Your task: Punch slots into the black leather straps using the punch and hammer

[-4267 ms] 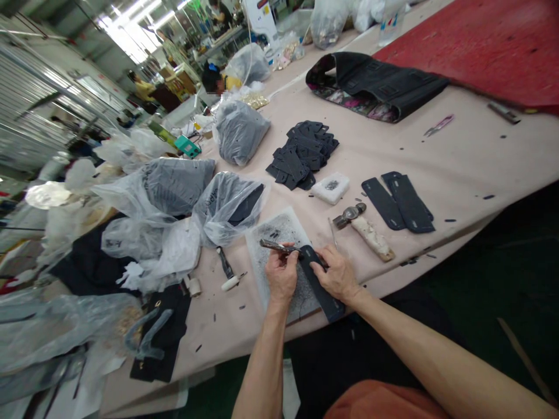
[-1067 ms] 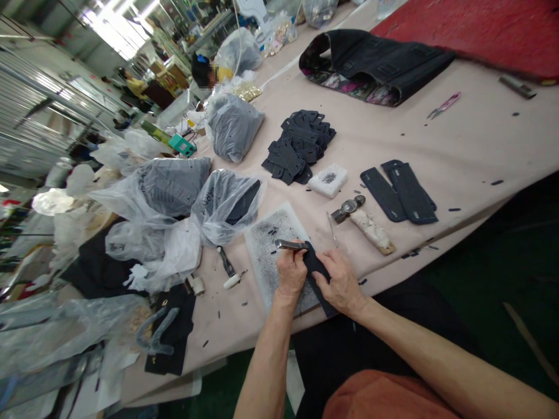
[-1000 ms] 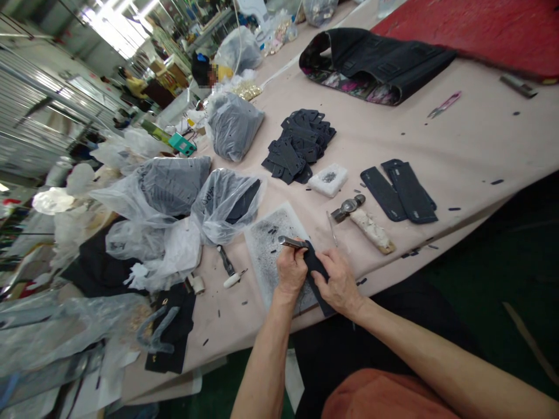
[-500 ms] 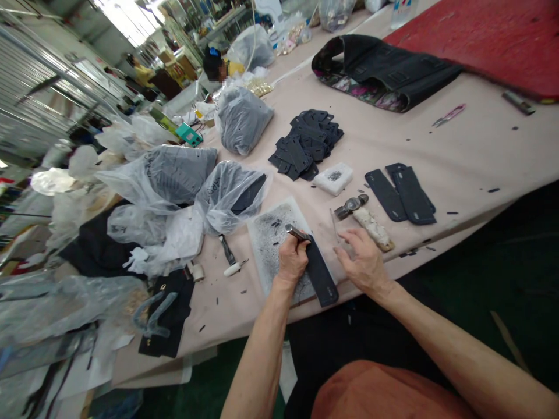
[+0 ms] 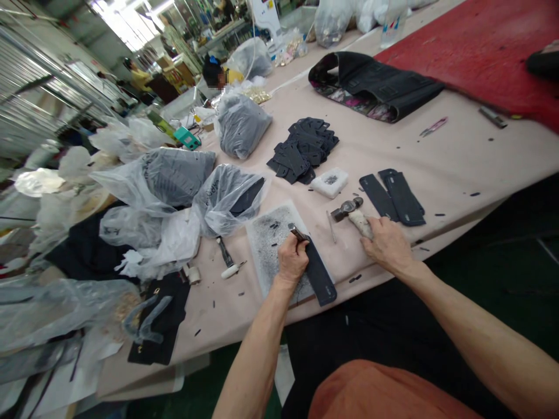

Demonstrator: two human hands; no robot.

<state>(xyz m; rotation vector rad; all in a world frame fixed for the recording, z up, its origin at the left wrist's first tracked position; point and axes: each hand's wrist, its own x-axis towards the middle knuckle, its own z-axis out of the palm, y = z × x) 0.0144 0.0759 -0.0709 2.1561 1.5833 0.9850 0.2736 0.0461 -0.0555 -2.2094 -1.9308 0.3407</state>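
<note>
My left hand (image 5: pixel 293 258) is closed around a short metal punch (image 5: pixel 297 233), held at the upper end of a dark strap piece (image 5: pixel 322 278). That piece lies on a pale, heavily marked board (image 5: pixel 264 235) at the table's front edge. To the right, my right hand (image 5: pixel 390 244) has its fingers wrapped round the pale handle of a ball-peen hammer (image 5: pixel 348 208), whose head rests on the table. A thin metal rod (image 5: pixel 332 227) lies between the board and the hammer. Two or so dark cut pieces (image 5: pixel 404 196) lie just beyond my right hand.
Behind the board are a white block (image 5: pixel 329 183) and a pile of dark pieces (image 5: pixel 305 148). Plastic bags (image 5: pixel 229 198) crowd the left, near a second small hammer (image 5: pixel 227 258). Farther right lie a dark bag (image 5: pixel 375 87), pink-handled snips (image 5: pixel 434 126) and a red sheet (image 5: pixel 471 52). A person sits beyond.
My right hand has moved right, from beside the thin rod to the hammer handle, and closed on it. My left hand stays with the punch on the strap piece. The view has shifted slightly.
</note>
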